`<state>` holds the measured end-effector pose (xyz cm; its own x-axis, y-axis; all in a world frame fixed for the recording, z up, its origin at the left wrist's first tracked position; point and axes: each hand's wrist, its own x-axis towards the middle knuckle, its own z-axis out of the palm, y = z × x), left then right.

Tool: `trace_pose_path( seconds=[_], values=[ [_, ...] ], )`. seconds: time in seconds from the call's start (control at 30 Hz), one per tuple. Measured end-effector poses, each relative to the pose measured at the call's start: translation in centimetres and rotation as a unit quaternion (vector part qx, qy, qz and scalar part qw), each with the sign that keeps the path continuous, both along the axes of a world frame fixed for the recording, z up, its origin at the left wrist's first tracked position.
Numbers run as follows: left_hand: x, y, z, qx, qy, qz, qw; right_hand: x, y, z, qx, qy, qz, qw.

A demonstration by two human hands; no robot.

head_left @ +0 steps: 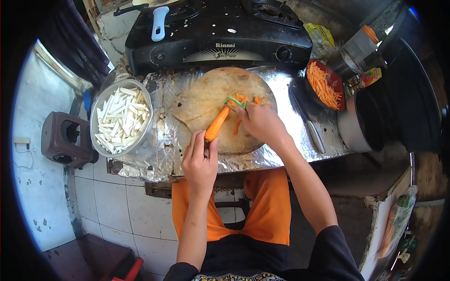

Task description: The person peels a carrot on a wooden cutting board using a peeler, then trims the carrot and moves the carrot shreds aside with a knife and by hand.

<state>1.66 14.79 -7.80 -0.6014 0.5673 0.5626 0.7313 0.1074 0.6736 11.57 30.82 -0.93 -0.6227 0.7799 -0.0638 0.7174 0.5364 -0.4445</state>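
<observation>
Holding the tapered orange carrot (pixel 216 125) by its near end, had the left grip (pixel 199 161) clamped on it near the centre of the frame, above a round wooden board (pixel 201 96). Had the right grip (pixel 263 122) closed around a green peeler (pixel 233 100) at the carrot's far end. Saw a pale round bowl (pixel 150 122) of white vegetable sticks (pixel 123 117) at left, and a silver-handled knife (pixel 315 136) at right, on the foil-covered bench (pixel 161 145).

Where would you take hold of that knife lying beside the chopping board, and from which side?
I'd grip the knife around the middle of its silver handle, coming from above on the near side. It lies on the foil with the handle pointing toward the person and the blade toward the stove.
</observation>
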Motion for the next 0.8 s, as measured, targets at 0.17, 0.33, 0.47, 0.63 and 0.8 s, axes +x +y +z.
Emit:
trace_pose_path(
  seconds=[0.17,0.33,0.47,0.63,0.8],
  values=[
    [0.1,0.1,-0.2,0.009,0.007,0.004,1.000,-1.0,1.3,-0.5,0.028,-0.025,-0.013,0.999],
    [0.0,0.2,0.4,0.007,0.003,-0.005,1.000,-1.5,0.9,-0.6,0.021,-0.031,-0.049,0.998],
    [0.1,-0.1,0.3,-0.003,-0.011,-0.005,1.000,-1.5,1.1,-1.2,0.025,-0.018,-0.067,0.997],
    [0.2,-0.3,0.1,-0.018,-0.019,0.002,1.000,-1.4,1.2,-0.4,-0.056,0.078,-0.094,0.991],
    [0.2,-0.2,0.3,0.010,0.011,-0.002,1.000,-0.9,1.3,0.3,-0.044,0.118,-0.013,0.992]
  ],
)
